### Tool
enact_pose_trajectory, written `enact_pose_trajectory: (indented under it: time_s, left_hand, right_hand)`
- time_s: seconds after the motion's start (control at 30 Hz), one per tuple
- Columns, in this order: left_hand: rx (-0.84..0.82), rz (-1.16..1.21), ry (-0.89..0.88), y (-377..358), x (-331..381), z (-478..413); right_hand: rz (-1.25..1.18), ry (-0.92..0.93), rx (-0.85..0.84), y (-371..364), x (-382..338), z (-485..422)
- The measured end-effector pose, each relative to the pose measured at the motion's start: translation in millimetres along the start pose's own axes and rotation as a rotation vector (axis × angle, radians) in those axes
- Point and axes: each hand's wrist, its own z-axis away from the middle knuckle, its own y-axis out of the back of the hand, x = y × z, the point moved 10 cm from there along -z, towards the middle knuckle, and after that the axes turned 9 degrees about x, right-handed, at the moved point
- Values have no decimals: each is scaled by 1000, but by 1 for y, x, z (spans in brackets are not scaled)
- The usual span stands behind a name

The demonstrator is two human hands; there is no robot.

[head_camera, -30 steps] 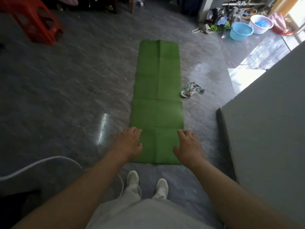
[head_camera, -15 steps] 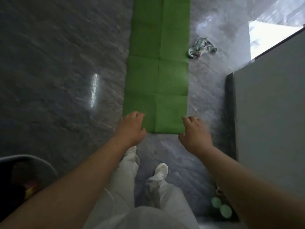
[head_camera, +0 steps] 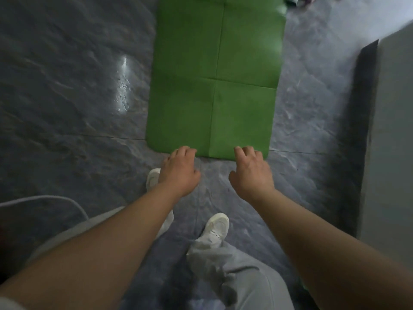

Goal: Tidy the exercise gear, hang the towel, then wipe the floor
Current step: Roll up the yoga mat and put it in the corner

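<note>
Around: a grey panel (head_camera: 393, 130) stands right of the green mat (head_camera: 214, 74), apart from it. A thin white cord (head_camera: 44, 199) curves over the floor (head_camera: 67, 108) at the left. A scrap of cloth (head_camera: 299, 0) lies by the mat's far right side.
In the way: the left hand (head_camera: 178, 168) covers part of the left shoe (head_camera: 153, 177).
Counts: one mat, two hands, two white shoes, one panel.
Fingers: left hand and right hand (head_camera: 250, 171) are both curled, tips at the mat's near edge. I can't tell whether they grip it.
Mat: flat on the floor, just beyond the right shoe (head_camera: 215, 227).
</note>
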Motion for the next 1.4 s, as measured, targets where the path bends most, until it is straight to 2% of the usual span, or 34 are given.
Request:
enact_pose_trajectory:
  time_s: [0.27,0.5,0.63,0.8,1.1,1.4]
  left_hand:
    - [-14,-171,-55,-143,-45,-95]
    - [-15,-234,-106,-222,-70,-152]
    - [8,-247,-152,-243,-74,-172]
    - [33,-201,-99,-258,-73,-186]
    - [107,-35,-30,-247,-59,-180]
    - [129,-50,-11,-251,-75,-184]
  right_hand:
    - [49,20,-35,-168,6,-106]
    - [193,71,-82,-262,7,-173]
    - [249,128,-99,-287,0,-197]
    - [267,174,-130,-316,-8,-209]
    - [304,187,-139,-316,-17,-207]
    - [273,189,-154,-323,-27,-213]
